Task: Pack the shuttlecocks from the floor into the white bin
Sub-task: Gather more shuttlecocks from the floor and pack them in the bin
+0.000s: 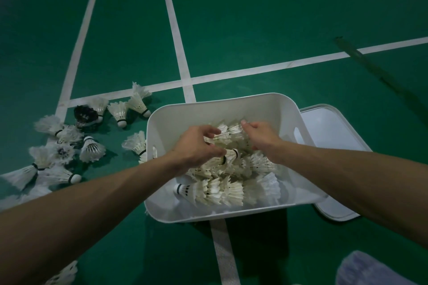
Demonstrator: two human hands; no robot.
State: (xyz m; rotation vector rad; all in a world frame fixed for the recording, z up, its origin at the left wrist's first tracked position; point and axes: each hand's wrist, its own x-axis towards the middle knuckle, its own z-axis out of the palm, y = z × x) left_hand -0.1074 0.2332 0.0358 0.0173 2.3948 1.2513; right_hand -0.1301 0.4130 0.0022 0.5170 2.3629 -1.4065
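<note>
Inside the white bin [185, 115], away from its rim, shuttlecocks [228, 134] are gripped by curled fingers of left hand [196, 146] and right hand [261, 137]; loose shuttlecocks [91, 149] are strewn to its left.

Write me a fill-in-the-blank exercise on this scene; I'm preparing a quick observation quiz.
1. The loose shuttlecocks lie on the floor to the ____ of the white bin.
2. One shuttlecock among them has ____ feathers.
3. The lid lies to the bin's ____.
Missing words: left; black; right.
</note>
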